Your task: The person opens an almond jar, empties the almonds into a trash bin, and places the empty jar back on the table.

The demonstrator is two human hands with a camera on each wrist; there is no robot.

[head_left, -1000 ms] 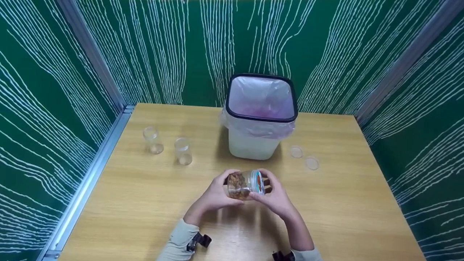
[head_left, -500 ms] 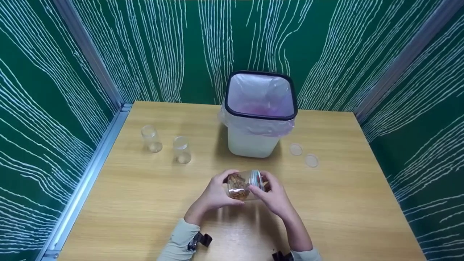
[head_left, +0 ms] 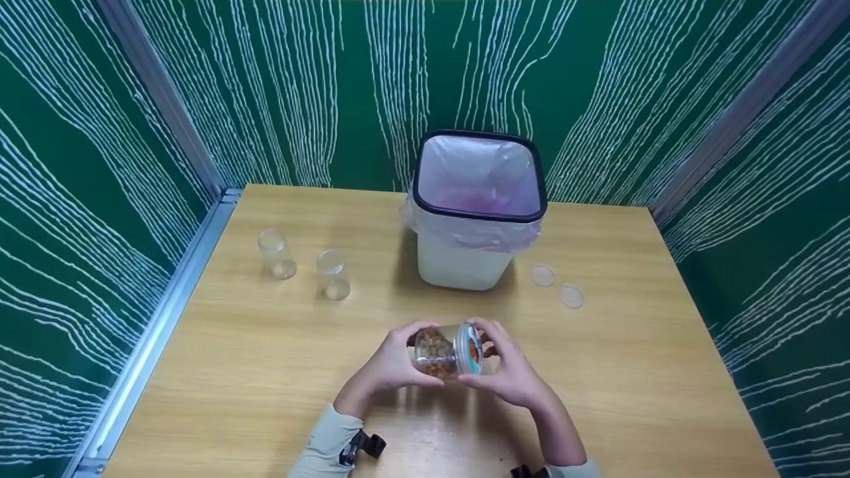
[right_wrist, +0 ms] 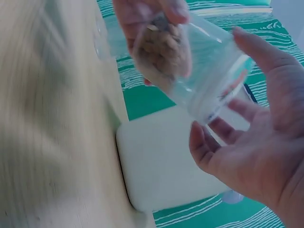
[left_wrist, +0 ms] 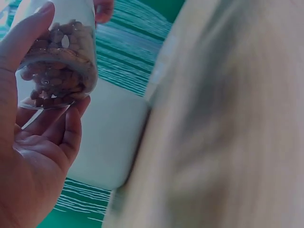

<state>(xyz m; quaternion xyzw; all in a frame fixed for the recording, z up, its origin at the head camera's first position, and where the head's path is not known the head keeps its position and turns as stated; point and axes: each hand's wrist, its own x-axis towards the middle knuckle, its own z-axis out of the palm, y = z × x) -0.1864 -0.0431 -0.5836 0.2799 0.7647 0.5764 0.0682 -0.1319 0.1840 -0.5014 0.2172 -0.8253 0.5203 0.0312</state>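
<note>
A clear jar point(head_left: 438, 352) with brown pieces like nuts in it lies tilted on its side above the table. My left hand point(head_left: 392, 364) holds its base end, thumb on the near side and fingers behind. In the left wrist view the brown pieces point(left_wrist: 59, 80) are heaped in the base. My right hand point(head_left: 514, 372) grips the lid point(head_left: 471, 350), which bears a teal and orange label. The right wrist view has the thumb at one side of the lid's rim and the curled fingers at the other.
Behind the hands stands a white bin point(head_left: 461, 262) with a black rim and a pinkish liner. Two clear empty jars point(head_left: 334, 275) point(head_left: 277, 255) stand at the left. Two thin clear discs point(head_left: 543, 275) point(head_left: 571, 296) lie right of the bin. Green patterned panels enclose the table.
The right hand has shifted its hold around the lid, its thumb now lower on the near side. Both hands and the jar have come slightly nearer, and the lid's label shows more.
</note>
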